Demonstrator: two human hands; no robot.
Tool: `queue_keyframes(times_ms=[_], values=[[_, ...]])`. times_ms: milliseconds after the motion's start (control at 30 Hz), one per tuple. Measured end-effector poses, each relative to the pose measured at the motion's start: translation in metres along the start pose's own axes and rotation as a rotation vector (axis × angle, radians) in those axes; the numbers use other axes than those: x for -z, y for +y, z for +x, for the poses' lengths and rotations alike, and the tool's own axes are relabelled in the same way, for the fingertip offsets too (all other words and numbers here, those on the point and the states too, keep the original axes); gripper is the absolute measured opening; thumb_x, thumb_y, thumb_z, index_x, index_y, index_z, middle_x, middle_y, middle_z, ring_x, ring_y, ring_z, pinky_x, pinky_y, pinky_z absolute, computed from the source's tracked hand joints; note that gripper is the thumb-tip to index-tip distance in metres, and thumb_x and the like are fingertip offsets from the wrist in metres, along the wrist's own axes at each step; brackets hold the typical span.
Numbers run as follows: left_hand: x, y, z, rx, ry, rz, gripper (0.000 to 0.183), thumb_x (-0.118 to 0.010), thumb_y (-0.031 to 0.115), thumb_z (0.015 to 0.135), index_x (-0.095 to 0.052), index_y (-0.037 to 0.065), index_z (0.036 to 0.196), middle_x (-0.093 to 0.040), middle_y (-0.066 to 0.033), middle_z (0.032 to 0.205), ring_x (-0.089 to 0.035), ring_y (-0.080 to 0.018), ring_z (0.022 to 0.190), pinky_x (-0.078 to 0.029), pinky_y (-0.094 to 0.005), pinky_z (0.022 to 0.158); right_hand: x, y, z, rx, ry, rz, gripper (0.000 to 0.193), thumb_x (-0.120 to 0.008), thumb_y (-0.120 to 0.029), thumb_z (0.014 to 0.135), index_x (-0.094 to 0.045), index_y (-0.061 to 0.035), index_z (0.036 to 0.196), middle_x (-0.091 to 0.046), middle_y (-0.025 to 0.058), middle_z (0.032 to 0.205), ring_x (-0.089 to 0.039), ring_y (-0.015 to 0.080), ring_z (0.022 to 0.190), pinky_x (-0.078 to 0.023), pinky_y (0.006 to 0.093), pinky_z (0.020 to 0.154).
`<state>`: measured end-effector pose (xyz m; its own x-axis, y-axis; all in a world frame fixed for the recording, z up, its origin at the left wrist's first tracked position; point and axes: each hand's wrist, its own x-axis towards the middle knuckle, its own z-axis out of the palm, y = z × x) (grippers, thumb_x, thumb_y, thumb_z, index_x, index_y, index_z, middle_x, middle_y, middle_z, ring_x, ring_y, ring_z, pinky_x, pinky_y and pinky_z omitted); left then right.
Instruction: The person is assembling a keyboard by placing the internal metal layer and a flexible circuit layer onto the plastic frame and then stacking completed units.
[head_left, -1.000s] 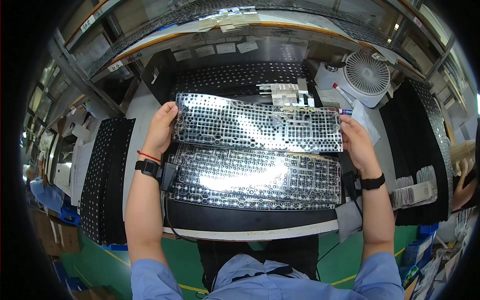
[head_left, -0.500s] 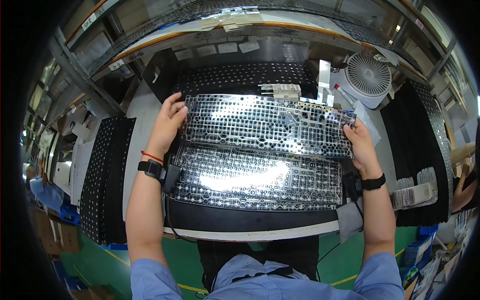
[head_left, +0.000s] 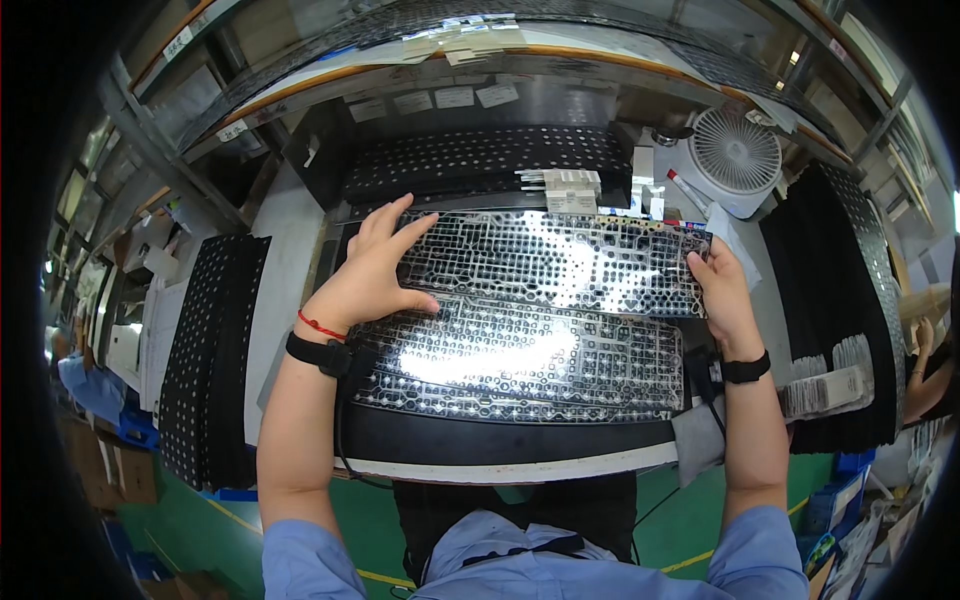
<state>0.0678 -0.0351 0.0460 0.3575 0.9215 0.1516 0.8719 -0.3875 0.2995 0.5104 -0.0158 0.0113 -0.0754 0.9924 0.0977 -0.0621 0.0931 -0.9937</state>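
Note:
A glossy, see-through keyboard membrane sheet [head_left: 560, 262] with a dense grid of dark rings lies slanted across the bench. My right hand [head_left: 724, 295] grips its right end, thumb on top and fingers beneath. Over its left end my left hand [head_left: 375, 268] is spread, thumb and fingers apart; whether it touches the film I cannot tell. Nearer to me a second membrane sheet [head_left: 530, 365], bright with glare, lies flat and is partly covered by the upper one. Whether more sheets lie under it cannot be seen.
Behind the sheets are a bundle of pale strips [head_left: 572, 190] and a dark dotted stack [head_left: 470, 155]. A white fan [head_left: 736, 150] stands at the back right. Black dotted sheets [head_left: 205, 360] hang at left, others [head_left: 835, 300] at right beside pale cards [head_left: 830, 388]. A shelf [head_left: 600, 62] spans the back.
My left hand has let go of the upper membrane's left edge and moved right over it, fingers spreading. The left end of that sheet has dropped toward me. My right hand has barely moved.

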Motion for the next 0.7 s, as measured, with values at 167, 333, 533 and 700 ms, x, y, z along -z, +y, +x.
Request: queue_keyframes(times_ms=[167, 333, 533, 700], values=[[-0.002, 0.001, 0.000, 0.016, 0.042, 0.036, 0.107, -0.093, 0.035, 0.053, -0.042, 0.020, 0.146, -0.024, -0.0153, 0.157, -0.020, -0.0394, 0.145, -0.022, -0.0528, 0.116, 0.001, -0.001, 0.000, -0.010, 0.009, 0.079, 0.023, -0.048, 0.001, 0.098, -0.056, 0.0015, 0.120, -0.067, 0.0083, 0.109, -0.066, 0.0131, 0.091, -0.054, 0.0279, 0.081], [0.000, 0.009, -0.001, -0.001, 0.133, 0.116, 0.100, -0.092, 0.032, 0.054, -0.046, 0.025, 0.143, -0.024, -0.0140, 0.157, -0.019, -0.0400, 0.145, -0.021, -0.0535, 0.116, 0.000, -0.003, 0.000, -0.044, 0.036, 0.113, 0.023, -0.048, 0.000, 0.098, -0.056, 0.0009, 0.119, -0.067, 0.0079, 0.103, -0.066, 0.0133, 0.088, -0.055, 0.0281, 0.079], [0.001, 0.013, -0.002, -0.008, 0.140, 0.175, 0.080, -0.087, 0.025, 0.063, -0.055, 0.027, 0.136, -0.026, -0.0134, 0.156, -0.019, -0.0391, 0.145, -0.016, -0.0557, 0.117, 0.000, -0.005, 0.000, -0.058, 0.028, 0.127, 0.023, -0.047, 0.000, 0.098, -0.056, 0.0007, 0.119, -0.067, 0.0085, 0.104, -0.066, 0.0134, 0.087, -0.055, 0.0282, 0.077], [0.002, 0.013, -0.003, -0.038, 0.137, 0.171, 0.068, -0.082, 0.023, 0.067, -0.061, 0.026, 0.131, -0.029, -0.0122, 0.155, -0.020, -0.0392, 0.144, -0.014, -0.0565, 0.117, 0.001, -0.006, 0.000, -0.050, 0.018, 0.146, 0.023, -0.047, -0.001, 0.099, -0.056, 0.0011, 0.120, -0.067, 0.0090, 0.106, -0.066, 0.0133, 0.088, -0.055, 0.0283, 0.078]])
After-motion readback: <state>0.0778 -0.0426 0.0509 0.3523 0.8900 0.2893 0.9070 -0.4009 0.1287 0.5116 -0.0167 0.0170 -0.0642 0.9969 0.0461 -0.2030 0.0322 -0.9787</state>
